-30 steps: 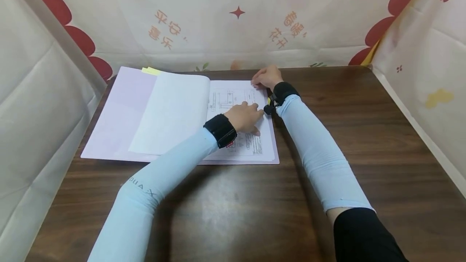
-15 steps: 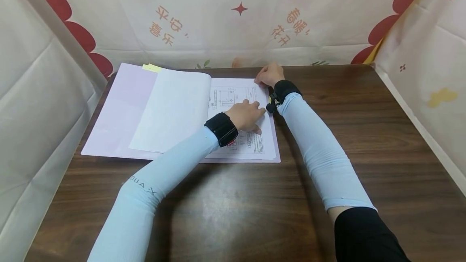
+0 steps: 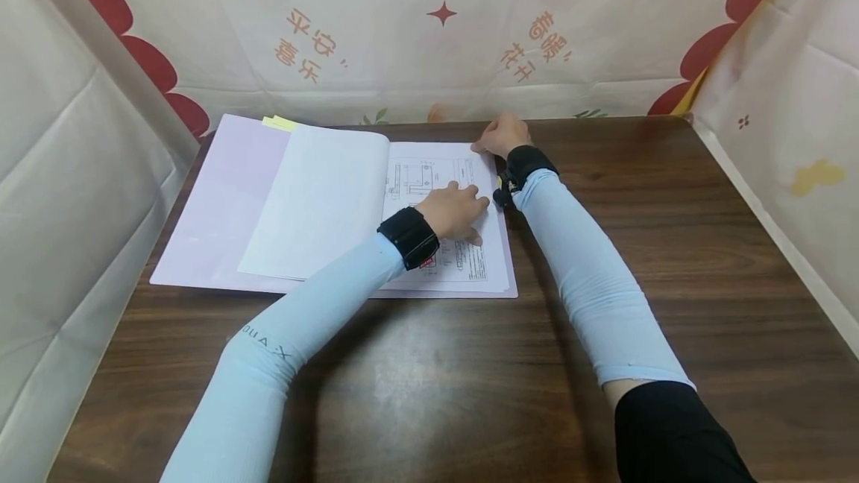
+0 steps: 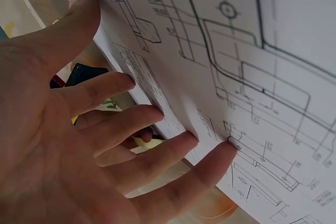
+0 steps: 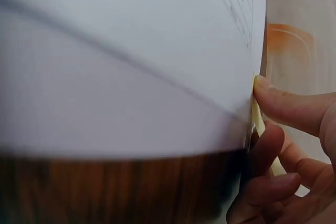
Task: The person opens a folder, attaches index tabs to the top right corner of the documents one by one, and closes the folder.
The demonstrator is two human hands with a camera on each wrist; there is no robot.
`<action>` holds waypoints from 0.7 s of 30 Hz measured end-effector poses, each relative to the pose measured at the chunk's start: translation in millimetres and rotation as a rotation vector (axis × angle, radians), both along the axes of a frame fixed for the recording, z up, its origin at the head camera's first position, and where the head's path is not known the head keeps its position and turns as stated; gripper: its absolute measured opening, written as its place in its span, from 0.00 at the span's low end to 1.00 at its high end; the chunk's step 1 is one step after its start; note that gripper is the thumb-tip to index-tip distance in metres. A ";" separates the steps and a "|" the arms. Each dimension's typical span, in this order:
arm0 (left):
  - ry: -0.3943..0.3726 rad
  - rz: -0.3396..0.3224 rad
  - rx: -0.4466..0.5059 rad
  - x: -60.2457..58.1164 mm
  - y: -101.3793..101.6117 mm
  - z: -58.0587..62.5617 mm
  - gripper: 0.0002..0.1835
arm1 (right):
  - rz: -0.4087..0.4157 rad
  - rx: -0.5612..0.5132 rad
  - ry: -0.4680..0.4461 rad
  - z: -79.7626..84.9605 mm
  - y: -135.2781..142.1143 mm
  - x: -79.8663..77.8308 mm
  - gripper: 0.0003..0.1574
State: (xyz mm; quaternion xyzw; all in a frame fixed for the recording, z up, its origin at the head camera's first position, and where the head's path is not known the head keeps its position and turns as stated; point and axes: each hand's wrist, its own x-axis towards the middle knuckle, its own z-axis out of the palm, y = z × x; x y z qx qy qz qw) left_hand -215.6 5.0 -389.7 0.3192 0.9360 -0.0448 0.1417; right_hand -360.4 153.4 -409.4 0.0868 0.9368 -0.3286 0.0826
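A folder [image 3: 221,192] with a pale purple cover lies open on the table. Its right-hand page [image 3: 436,159] carries printed technical drawings; a blank white page [image 3: 322,200] is turned over to the left. My left hand [image 3: 455,213] rests its spread fingertips on the drawing page, thumb out, as the left wrist view shows. My right hand [image 3: 503,136] is at the page's top right corner. In the right wrist view its thumb and fingers pinch a yellow sticky note [image 5: 257,116] at the paper's edge; part of it is hidden by the fingers.
Yellow tabs [image 3: 278,123] stick out at the top of the turned page. The dark wooden table [image 3: 436,393] extends in front and to the right. Printed white curtains [image 3: 376,36] hang behind and on both sides.
My right hand has shifted slightly right at the page corner, and its fingers lie a little further off the paper. The left hand stays in place on the page.
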 end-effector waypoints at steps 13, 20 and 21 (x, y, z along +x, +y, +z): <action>0.012 0.000 0.004 1.2 -0.7 0.8 0.40 | -0.036 0.002 0.072 6.3 24.5 12.9 0.26; 0.005 -0.006 0.023 3.2 -1.7 -0.5 0.40 | -0.015 0.041 0.115 6.9 36.0 11.3 0.26; 0.005 -0.004 0.027 3.4 -2.4 -0.8 0.40 | 0.002 0.036 0.119 7.7 37.2 12.2 0.25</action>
